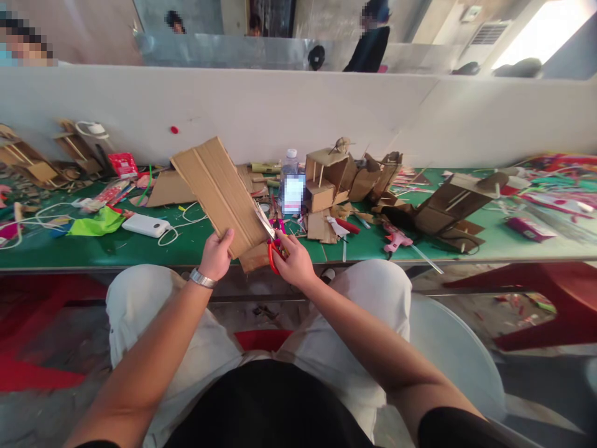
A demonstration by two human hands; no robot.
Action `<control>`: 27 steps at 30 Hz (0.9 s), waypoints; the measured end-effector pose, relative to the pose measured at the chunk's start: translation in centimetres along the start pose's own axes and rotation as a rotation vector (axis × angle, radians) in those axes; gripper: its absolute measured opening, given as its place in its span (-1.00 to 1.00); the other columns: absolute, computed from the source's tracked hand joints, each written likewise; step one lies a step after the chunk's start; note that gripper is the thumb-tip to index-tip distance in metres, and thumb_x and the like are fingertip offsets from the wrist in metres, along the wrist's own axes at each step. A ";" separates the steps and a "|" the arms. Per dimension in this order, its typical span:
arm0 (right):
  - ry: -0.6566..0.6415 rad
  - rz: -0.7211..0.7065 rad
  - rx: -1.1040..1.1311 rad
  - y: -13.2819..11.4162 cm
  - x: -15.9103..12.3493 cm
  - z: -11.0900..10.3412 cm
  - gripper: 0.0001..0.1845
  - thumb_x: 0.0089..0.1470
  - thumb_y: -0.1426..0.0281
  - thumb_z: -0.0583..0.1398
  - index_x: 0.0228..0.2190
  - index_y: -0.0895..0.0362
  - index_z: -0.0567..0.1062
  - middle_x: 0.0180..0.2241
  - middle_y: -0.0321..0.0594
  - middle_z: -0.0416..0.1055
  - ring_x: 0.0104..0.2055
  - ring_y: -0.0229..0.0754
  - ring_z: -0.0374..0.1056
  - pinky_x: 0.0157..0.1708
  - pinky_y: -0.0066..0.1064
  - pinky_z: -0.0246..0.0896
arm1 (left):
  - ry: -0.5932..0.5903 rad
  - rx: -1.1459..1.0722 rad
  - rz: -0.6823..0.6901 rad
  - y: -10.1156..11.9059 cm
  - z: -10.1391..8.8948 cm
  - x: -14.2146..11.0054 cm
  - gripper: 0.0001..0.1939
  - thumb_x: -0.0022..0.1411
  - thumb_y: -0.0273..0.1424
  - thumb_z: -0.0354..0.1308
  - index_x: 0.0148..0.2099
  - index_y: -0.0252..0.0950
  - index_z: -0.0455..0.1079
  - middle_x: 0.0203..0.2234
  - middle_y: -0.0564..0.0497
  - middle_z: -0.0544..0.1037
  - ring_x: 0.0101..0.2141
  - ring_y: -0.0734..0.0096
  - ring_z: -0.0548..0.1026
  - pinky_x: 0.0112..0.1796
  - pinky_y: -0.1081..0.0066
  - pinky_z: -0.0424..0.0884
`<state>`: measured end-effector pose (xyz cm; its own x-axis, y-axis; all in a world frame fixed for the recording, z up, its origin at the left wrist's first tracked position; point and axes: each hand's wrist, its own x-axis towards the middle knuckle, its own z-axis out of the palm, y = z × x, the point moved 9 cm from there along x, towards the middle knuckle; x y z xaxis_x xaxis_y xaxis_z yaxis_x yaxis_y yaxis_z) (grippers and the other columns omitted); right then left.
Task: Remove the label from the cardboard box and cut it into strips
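Note:
My left hand (217,255) grips the lower edge of a long cardboard strip (219,190), held tilted up over the green table's (140,252) front edge. A metal watch sits on that wrist. My right hand (291,261) is closed on red-handled scissors (271,239), whose blades bite into the strip's right edge near its lower end. A smaller cardboard piece (254,256) hangs just below the cut, between my hands.
The table holds cardboard models (329,177), a water bottle (290,183), a white power bank (145,225) with cables, a pink glue gun (396,239), green paper (96,223) and scraps. A white wall runs behind. A red stool (545,298) stands right. People show in the far background.

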<state>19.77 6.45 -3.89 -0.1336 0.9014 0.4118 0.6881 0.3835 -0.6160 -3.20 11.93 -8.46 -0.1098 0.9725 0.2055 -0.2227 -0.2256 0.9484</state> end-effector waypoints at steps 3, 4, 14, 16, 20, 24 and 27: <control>0.007 -0.001 -0.002 0.3 0.1 0.1 -0.38 0.26 0.31 0.19 0.31 0.14 0.41 -0.12 -0.08 0.52 -0.17 -0.06 0.47 -0.17 -0.32 0.37 | 0.004 -0.008 -0.021 -0.4 0.0 -0.1 -0.35 0.11 0.11 0.42 0.03 -0.29 0.56 -0.06 -0.16 0.70 0.05 -0.01 0.61 0.08 0.11 0.49; 0.007 -0.003 -0.004 0.4 0.1 0.1 -0.38 0.26 0.32 0.19 0.32 0.13 0.41 -0.13 -0.08 0.52 -0.16 -0.06 0.47 -0.16 -0.32 0.37 | 0.004 -0.009 -0.026 -0.5 0.1 -0.1 -0.34 0.10 0.11 0.43 0.03 -0.29 0.56 -0.07 -0.16 0.70 0.05 -0.02 0.60 0.08 0.10 0.48; 0.005 -0.001 -0.017 0.8 0.1 0.2 -0.40 0.28 0.34 0.21 0.31 0.14 0.42 -0.18 -0.12 0.54 -0.20 -0.08 0.49 -0.18 -0.35 0.36 | -0.035 -0.017 -0.051 -1.0 1.0 -0.7 -0.34 0.08 0.12 0.44 0.02 -0.28 0.58 -0.12 -0.12 0.71 0.05 -0.03 0.60 0.11 0.08 0.45; 0.002 -0.004 -0.014 0.8 0.1 0.2 -0.40 0.28 0.34 0.21 0.32 0.15 0.41 -0.16 -0.11 0.54 -0.19 -0.07 0.49 -0.18 -0.35 0.36 | -0.043 -0.024 -0.056 -1.0 1.2 -0.7 -0.34 0.09 0.12 0.43 0.03 -0.28 0.57 -0.11 -0.12 0.71 0.05 -0.01 0.60 0.10 0.09 0.46; -0.004 -0.013 -0.005 0.8 0.1 0.3 -0.39 0.29 0.34 0.19 0.32 0.18 0.40 -0.18 -0.10 0.53 -0.20 -0.07 0.49 -0.17 -0.34 0.37 | -0.054 -0.038 -0.062 -1.0 1.3 -0.7 -0.35 0.11 0.10 0.42 0.05 -0.28 0.56 -0.07 -0.13 0.71 0.05 -0.01 0.60 0.10 0.10 0.47; 0.002 -0.019 -0.002 0.7 0.1 0.2 -0.40 0.29 0.34 0.18 0.31 0.18 0.41 -0.16 -0.08 0.52 -0.18 -0.05 0.48 -0.14 -0.32 0.39 | -0.058 -0.044 -0.058 -1.1 1.3 -0.6 -0.36 0.14 0.08 0.42 0.08 -0.28 0.55 -0.03 -0.14 0.70 0.08 -0.02 0.59 0.12 0.08 0.46; -0.002 -0.018 -0.002 0.7 0.0 0.2 -0.40 0.29 0.34 0.17 0.32 0.16 0.40 -0.15 -0.07 0.54 -0.19 -0.05 0.50 -0.14 -0.31 0.40 | -0.052 -0.037 -0.044 -1.1 1.1 -0.6 -0.39 0.15 0.06 0.42 0.06 -0.28 0.57 -0.01 -0.14 0.69 0.13 -0.04 0.56 0.17 0.06 0.41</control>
<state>20.07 6.74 -4.44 -0.1478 0.8947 0.4216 0.6872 0.3995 -0.6068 -1.82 11.69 -9.30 -0.0488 0.9830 0.1770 -0.2621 -0.1836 0.9474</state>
